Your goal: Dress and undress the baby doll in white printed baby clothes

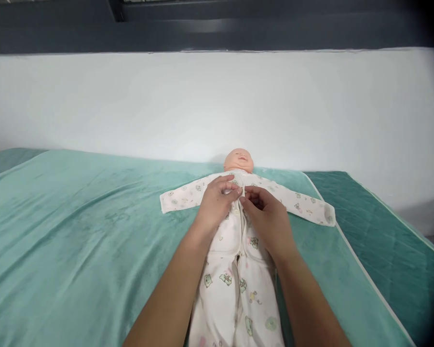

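A baby doll (238, 158) lies on its back, dressed in a white baby jacket (226, 233) with small printed bears and matching trousers (222, 294). Both sleeves stretch out sideways. At the upper chest, my left hand (220, 198) pinches the jacket's front edge between thumb and fingers. My right hand (264, 207) meets it there, its thumb and curled fingers closed on the opposite side of the same front opening. A small fastener shows between the fingertips, too small to make out fully. Below the hands the jacket's front edges lie close together down to the waist.
A light green blanket (75, 231) with soft wrinkles spreads under the doll. A darker green quilted cover (376, 231) shows at the right. Behind the doll's head rises a white wall (166, 106), with a dark ledge (217, 33) above it.
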`<state>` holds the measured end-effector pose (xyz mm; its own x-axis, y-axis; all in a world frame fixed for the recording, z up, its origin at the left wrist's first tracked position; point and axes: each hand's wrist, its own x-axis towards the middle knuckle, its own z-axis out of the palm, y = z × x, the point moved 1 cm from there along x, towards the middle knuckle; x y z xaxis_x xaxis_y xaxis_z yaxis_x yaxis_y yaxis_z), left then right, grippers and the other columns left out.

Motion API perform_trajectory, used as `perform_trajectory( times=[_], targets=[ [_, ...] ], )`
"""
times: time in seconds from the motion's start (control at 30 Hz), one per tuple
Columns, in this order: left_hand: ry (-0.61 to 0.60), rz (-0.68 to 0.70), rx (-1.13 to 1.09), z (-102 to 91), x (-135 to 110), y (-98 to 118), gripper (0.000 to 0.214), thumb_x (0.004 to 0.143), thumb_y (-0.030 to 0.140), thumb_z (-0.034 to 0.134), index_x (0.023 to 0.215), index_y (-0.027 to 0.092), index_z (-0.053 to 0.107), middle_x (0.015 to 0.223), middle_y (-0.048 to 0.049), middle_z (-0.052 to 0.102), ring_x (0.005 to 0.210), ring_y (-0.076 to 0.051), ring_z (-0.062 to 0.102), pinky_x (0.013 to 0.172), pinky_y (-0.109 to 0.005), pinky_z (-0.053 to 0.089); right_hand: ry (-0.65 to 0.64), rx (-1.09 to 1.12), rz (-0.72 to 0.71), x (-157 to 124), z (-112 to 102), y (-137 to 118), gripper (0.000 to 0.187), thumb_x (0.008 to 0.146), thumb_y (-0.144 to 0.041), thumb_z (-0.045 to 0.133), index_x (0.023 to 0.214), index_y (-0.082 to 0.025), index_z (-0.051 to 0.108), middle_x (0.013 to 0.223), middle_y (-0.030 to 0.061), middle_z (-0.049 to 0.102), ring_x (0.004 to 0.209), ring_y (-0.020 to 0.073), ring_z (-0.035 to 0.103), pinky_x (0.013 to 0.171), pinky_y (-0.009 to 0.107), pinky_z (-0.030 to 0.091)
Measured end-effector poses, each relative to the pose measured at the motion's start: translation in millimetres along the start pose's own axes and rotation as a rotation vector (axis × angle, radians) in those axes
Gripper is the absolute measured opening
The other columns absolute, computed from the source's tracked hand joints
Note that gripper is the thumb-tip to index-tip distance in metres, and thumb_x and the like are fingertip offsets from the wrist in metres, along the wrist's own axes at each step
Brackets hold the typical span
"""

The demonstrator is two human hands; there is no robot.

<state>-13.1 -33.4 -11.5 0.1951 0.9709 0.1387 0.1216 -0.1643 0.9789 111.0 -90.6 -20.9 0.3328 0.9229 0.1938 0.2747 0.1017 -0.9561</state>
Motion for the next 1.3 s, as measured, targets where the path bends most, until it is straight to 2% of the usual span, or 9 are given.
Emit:
perform_trajectory(
  times=[0.1,0.23,0.33,0.43,0.57,0.8,0.93,1.1,1.3],
  targets=[
    [-0.037,0.006,0.006,-4.2,0.5,0.3,0.014,0.084,0.023,0.066,0.072,0.021,0.072,0.140,-0.0036,0.058,0.127,-0.028,0.056,0.097,-0.041,0.052,-0.010,-0.040,-0.014,-0.5,2.6,0.0,0.030,0.084,-0.038,0.066,0.108,-0.021,0.068,0.086,0.0013,0.068,0.075,0.0156,0.061,0.072,0.028,0.048],
    [-0.102,0.003,0.011,-10.7,0.0,1.3,0.020,0.087,0.033,0.064,0.074,0.022,0.074,0.145,-0.0031,0.054,0.128,-0.028,0.055,0.092,-0.037,0.054,-0.018,-0.138,-0.055,-1.3,4.6,-2.0,0.025,0.085,-0.035,0.063,0.107,-0.023,0.066,0.087,0.0008,0.069,0.074,0.0159,0.062,0.070,0.029,0.048],
    [-0.133,0.025,0.034,-13.5,-0.5,2.1,0.019,0.083,0.040,0.069,0.081,0.023,0.077,0.146,-0.0045,0.053,0.122,-0.029,0.060,0.084,-0.035,0.056,-0.028,-0.200,-0.082,-0.9,5.0,-4.0,0.023,0.087,-0.036,0.060,0.105,-0.023,0.066,0.086,0.0016,0.069,0.073,0.0166,0.061,0.068,0.030,0.047],
    [-0.096,0.022,0.061,-12.3,-0.6,1.8,0.014,0.080,0.034,0.070,0.081,0.022,0.077,0.145,-0.0052,0.054,0.115,-0.028,0.063,0.075,-0.032,0.056,-0.029,-0.209,-0.080,0.3,5.0,-4.4,0.023,0.086,-0.036,0.059,0.104,-0.023,0.066,0.084,0.0016,0.070,0.072,0.0171,0.062,0.067,0.030,0.047],
    [-0.056,-0.024,0.024,-7.1,0.0,-0.1,0.009,0.077,0.022,0.066,0.077,0.020,0.074,0.144,-0.0044,0.054,0.112,-0.026,0.065,0.072,-0.029,0.055,-0.038,-0.210,-0.067,1.4,4.9,-3.4,0.029,0.084,-0.035,0.061,0.109,-0.022,0.065,0.082,0.0016,0.070,0.071,0.0178,0.063,0.068,0.031,0.047],
    [-0.006,-0.042,0.048,-2.7,2.3,-2.1,0.011,0.074,0.016,0.063,0.073,0.022,0.072,0.140,0.0004,0.057,0.114,-0.025,0.062,0.078,-0.031,0.055,-0.055,-0.140,-0.020,4.0,-2.7,-2.9,0.029,0.084,-0.037,0.062,0.109,-0.023,0.068,0.082,0.0005,0.070,0.070,0.0161,0.062,0.067,0.029,0.046],
    [-0.002,-0.027,0.102,-3.0,2.0,0.9,0.009,0.072,0.017,0.065,0.074,0.021,0.073,0.138,-0.0007,0.059,0.100,-0.022,0.065,0.074,-0.031,0.055,-0.030,-0.080,-0.004,5.1,-6.8,-0.3,0.024,0.087,-0.037,0.060,0.102,-0.023,0.070,0.081,0.0004,0.071,0.073,0.0165,0.064,0.068,0.028,0.046],
    [-0.055,-0.069,0.064,-5.5,-0.2,4.6,0.007,0.073,0.021,0.067,0.077,0.020,0.072,0.143,-0.0002,0.054,0.063,-0.009,0.059,0.047,-0.025,0.043,0.075,-0.211,-0.179,2.4,-3.4,-0.1,0.017,0.089,-0.029,0.056,0.092,-0.023,0.072,0.087,0.0010,0.071,0.077,0.0163,0.062,0.075,0.029,0.046],
    [-0.093,-0.074,0.013,-8.7,-1.1,4.0,0.008,0.074,0.025,0.068,0.079,0.020,0.071,0.146,0.0009,0.051,0.057,-0.005,0.052,0.041,-0.022,0.034,0.161,-0.308,-0.311,0.0,-0.5,1.5,0.015,0.087,-0.019,0.055,0.088,-0.021,0.069,0.087,0.0016,0.066,0.078,0.0151,0.059,0.072,0.028,0.044]
  ],
)
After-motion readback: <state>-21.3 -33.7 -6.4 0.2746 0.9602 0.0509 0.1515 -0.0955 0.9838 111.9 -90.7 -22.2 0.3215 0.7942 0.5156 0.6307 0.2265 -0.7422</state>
